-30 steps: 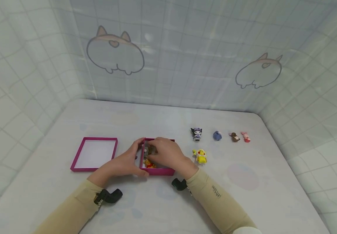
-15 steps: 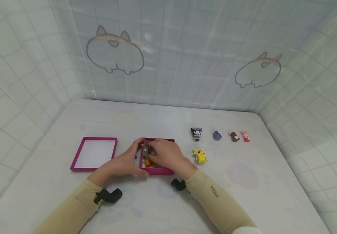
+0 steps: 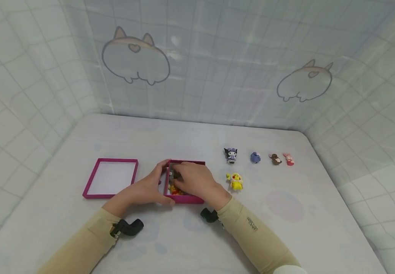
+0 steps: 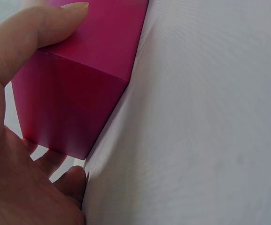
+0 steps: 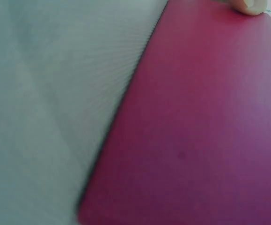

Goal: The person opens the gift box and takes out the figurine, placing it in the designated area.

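Head | left hand (image 3: 146, 190) grips magenta box (image 3: 183, 199) | right hand (image 3: 195, 180) inside, grasp unclear

Pale checked walls (image 3: 218, 76), corgi prints (image 3: 135, 57)

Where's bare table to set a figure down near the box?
Bare patches: between the lid and the back wall; right of the yellow figure. Crowded: around the box, where the left hand and right hand work.

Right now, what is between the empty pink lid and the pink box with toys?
The left hand, gripping the pink box beside the pink lid; the head view shows it.
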The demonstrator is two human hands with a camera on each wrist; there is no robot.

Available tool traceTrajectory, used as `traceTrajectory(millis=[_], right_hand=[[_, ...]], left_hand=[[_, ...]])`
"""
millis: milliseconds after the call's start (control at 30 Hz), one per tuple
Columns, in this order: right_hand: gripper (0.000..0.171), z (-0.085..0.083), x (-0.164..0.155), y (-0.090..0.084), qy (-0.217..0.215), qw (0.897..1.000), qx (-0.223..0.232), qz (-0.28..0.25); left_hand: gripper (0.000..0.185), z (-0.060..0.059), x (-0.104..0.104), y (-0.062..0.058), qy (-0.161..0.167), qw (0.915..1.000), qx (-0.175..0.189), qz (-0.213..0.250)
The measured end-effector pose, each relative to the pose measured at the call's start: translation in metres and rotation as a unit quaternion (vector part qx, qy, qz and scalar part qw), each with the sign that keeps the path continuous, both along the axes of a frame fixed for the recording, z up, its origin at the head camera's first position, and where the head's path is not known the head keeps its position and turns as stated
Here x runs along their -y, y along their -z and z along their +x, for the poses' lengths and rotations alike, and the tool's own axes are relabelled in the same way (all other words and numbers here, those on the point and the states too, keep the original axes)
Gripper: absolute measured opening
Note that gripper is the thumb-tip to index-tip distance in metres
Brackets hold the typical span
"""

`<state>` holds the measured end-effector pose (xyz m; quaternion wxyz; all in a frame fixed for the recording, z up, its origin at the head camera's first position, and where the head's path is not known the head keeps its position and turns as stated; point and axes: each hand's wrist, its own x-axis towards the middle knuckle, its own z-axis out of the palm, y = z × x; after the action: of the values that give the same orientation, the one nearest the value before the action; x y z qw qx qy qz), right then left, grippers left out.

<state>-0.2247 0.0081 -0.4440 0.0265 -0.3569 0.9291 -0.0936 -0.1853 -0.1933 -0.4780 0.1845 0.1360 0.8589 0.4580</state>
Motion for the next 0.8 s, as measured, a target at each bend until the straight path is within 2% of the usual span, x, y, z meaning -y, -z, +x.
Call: traceTrajectory(millis=[233, 633, 800], right_hand=[[0.038, -0.0016, 0.0005, 0.0027, -0.015, 1.000, 0.001, -0.008], [0.038, -0.0030, 0.0007, 0.0038, -0.007, 1.000, -0.011, -0.013], [0.031, -0.0050, -0.0014, 0.0050, -0.012, 0.999, 0.005, -0.043]], left_hand=[[0.129, -0.0001, 0.0005, 0.0023, 0.003, 1.0000, 0.001, 0.009], [0.130, -0.0009, -0.0007, -0.0003, 0.000, 1.0000, -0.003, -0.001], [0.130, -0.0008, -0.0012, -0.0020, 0.001, 1.0000, -0.001, 0.000]])
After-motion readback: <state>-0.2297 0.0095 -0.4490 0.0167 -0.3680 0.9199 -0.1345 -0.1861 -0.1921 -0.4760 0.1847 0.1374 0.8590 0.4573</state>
